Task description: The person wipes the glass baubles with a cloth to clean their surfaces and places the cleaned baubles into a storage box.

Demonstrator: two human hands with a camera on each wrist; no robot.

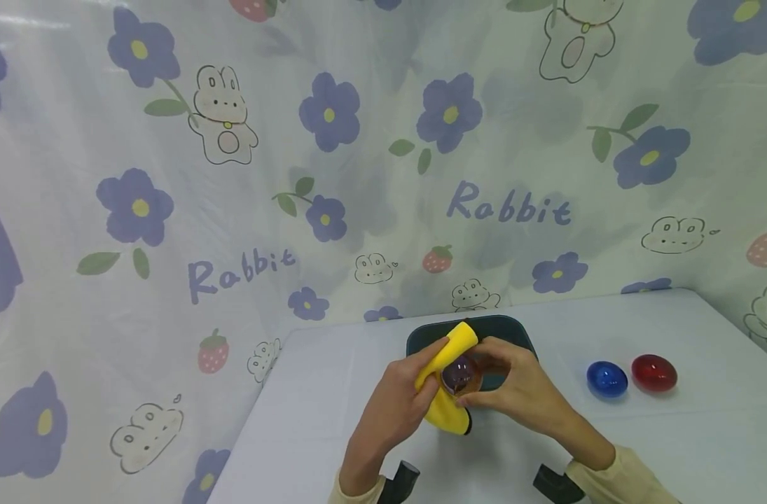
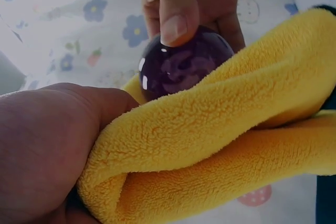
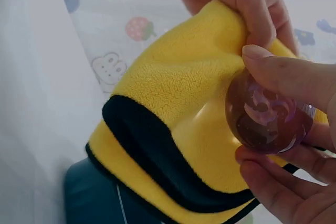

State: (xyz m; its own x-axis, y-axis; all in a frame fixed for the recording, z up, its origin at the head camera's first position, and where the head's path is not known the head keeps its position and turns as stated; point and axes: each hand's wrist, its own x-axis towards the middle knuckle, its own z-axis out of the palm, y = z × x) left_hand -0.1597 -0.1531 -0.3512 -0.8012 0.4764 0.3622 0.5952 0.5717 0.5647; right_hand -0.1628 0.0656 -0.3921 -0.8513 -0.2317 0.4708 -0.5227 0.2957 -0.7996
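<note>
A yellow cloth with a dark edge is gripped by my left hand, folded between thumb and fingers. My right hand pinches a shiny purple glass ball with a swirl pattern inside. In the left wrist view the ball lies against the fluffy cloth, its lower part hidden behind a fold. Both hands are close together above the front of a dark teal bin, which they partly cover.
To the right on the white table sit a blue egg-shaped ball and a red one, side by side. A curtain printed with flowers and rabbits hangs behind the table.
</note>
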